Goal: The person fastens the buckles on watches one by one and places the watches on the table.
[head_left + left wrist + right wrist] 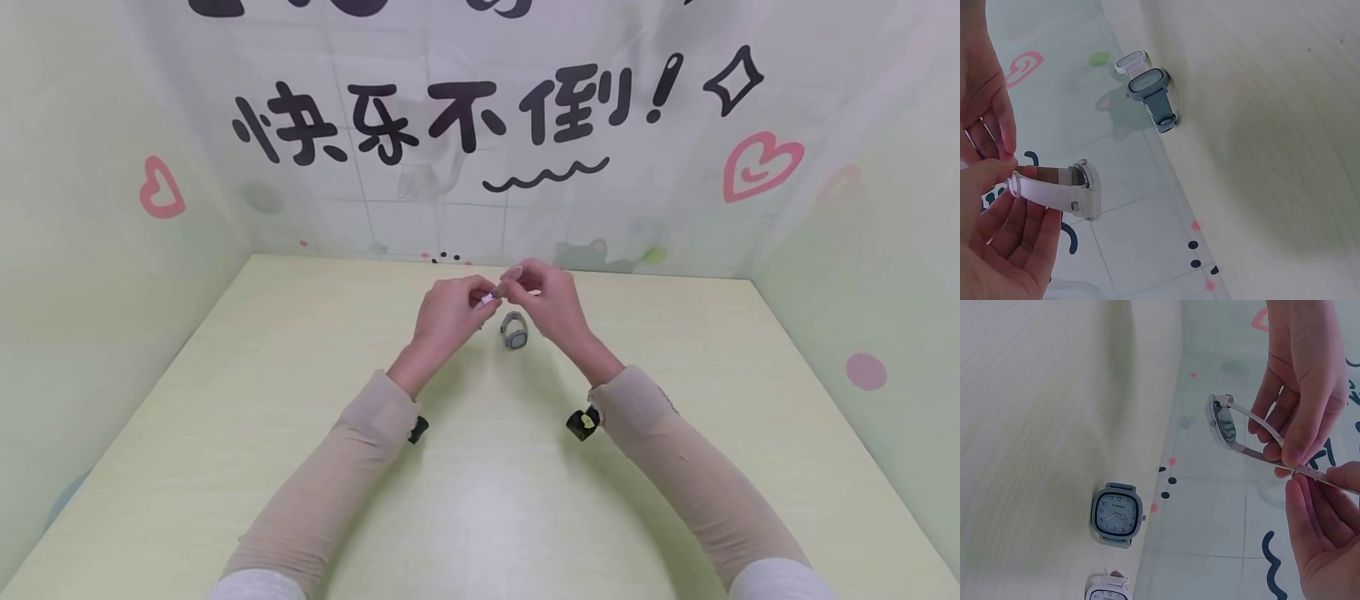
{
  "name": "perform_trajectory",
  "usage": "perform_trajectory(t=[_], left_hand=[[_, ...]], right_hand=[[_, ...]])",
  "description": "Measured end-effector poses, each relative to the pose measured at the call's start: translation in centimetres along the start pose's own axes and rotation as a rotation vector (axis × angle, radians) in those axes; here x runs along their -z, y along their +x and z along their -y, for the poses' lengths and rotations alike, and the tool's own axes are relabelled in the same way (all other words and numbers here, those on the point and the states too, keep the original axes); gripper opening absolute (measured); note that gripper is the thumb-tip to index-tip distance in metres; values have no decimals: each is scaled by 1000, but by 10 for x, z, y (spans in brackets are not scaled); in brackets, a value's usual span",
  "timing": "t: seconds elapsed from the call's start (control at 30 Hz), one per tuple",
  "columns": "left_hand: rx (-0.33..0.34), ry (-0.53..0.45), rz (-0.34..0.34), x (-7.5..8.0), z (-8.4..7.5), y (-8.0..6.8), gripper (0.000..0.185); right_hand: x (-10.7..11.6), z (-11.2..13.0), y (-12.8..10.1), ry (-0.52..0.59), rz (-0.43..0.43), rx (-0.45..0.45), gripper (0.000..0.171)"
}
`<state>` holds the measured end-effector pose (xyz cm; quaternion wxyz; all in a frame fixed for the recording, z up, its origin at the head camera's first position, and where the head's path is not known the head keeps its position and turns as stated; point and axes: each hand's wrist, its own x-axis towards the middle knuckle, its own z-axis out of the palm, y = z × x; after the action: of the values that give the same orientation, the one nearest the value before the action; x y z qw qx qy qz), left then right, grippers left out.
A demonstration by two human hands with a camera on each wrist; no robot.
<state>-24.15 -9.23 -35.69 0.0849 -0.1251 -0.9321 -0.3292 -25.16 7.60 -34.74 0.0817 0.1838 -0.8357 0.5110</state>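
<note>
A white wristwatch is held up between both hands, its strap bent in a loop and its case facing away. My left hand pinches the strap between thumb and fingers near the buckle end. Opposite it, my right hand pinches the strap's loose end, seen most plainly in the right wrist view, where the strap runs between the fingertips of both hands. Just below the hands, a grey-blue wristwatch with a squarish dial stands on the table.
Beside the grey-blue watch is a second pale watch, partly cut off in the right wrist view. The pale wooden table ends at a printed curtain just behind the hands. Similar curtain walls rise at the left and right.
</note>
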Motion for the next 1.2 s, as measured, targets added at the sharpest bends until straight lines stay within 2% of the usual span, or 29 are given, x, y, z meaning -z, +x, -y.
perform_trajectory(t=[0.27, 0.4, 0.47, 0.63, 0.7, 0.97, 1.2], left_hand=[[-34, 48, -19, 0, -3, 0, 23], [-35, 38, -18, 1, -2, 1, 22], [-15, -19, -5, 1, -1, 1, 24], [71, -306, 24, 2, 2, 2, 25], [93, -385, 24, 2, 3, 2, 21], [128, -475, -9, 2, 4, 3, 16], [144, -440, -40, 0, 7, 3, 19]], right_hand=[[0, -2, 0, 102, -2, -15, 18], [0, -4, -1, 123, 2, -26, 19], [0, -4, -1, 137, 4, -35, 20], [2, -4, -2, 188, 1, -68, 21], [2, -4, -3, 211, -1, -77, 21], [1, -6, -4, 258, 1, -71, 21], [0, -6, -4, 253, 3, -64, 21]])
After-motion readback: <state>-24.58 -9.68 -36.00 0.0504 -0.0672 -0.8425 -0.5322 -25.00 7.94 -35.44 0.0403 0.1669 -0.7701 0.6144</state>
